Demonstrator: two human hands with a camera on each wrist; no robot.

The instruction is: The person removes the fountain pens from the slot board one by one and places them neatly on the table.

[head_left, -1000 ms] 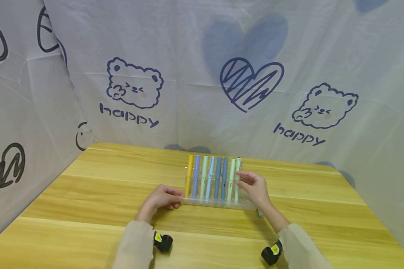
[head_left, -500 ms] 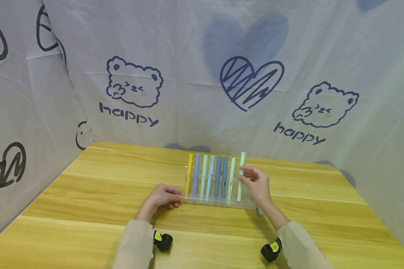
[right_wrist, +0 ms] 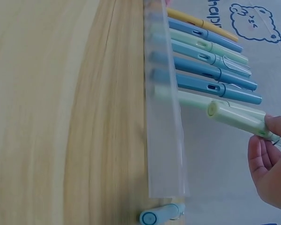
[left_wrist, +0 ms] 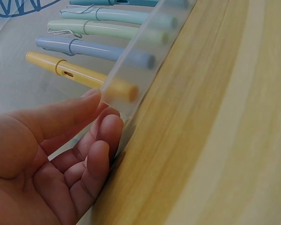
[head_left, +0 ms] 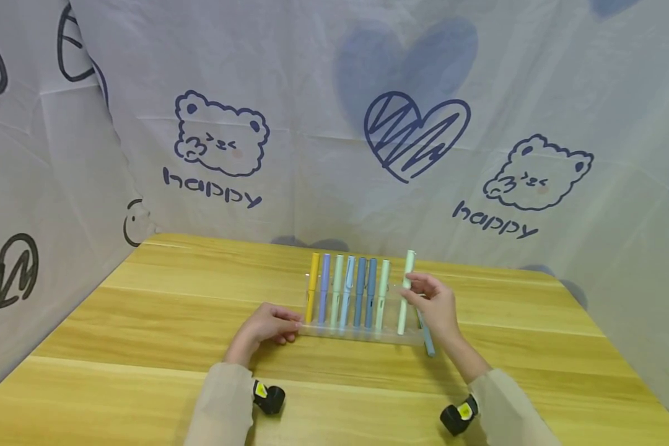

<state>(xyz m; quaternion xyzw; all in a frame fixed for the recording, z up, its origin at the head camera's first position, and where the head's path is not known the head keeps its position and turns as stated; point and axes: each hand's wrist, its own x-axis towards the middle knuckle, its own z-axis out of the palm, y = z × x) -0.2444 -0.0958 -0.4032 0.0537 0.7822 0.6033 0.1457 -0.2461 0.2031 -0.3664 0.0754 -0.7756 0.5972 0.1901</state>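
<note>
A clear plastic pen holder [head_left: 362,335] stands mid-table with several pens upright in it, from a yellow pen [head_left: 313,287] at the left to a pale green one [head_left: 383,293] at the right. My right hand [head_left: 415,291] pinches another pale green pen [head_left: 406,290] and holds it upright, lifted clear, just right of the row. The right wrist view shows this held pen [right_wrist: 236,117] above the holder [right_wrist: 165,117], gripped by my right hand [right_wrist: 270,132]. My left hand [head_left: 288,324] grips the holder's left end; its fingers [left_wrist: 105,131] press the holder [left_wrist: 145,51] beside the yellow pen [left_wrist: 79,75].
A blue pen [head_left: 426,337] lies flat on the wooden table [head_left: 145,322] just right of the holder, partly behind my right hand; it also shows as the blue pen [right_wrist: 160,215] in the right wrist view. Printed cloth walls [head_left: 312,124] close off the back and both sides.
My right hand has drawn the pale green pen up out of the holder's rightmost place and moved it a little to the right. The left hand has stayed at the holder's left end.
</note>
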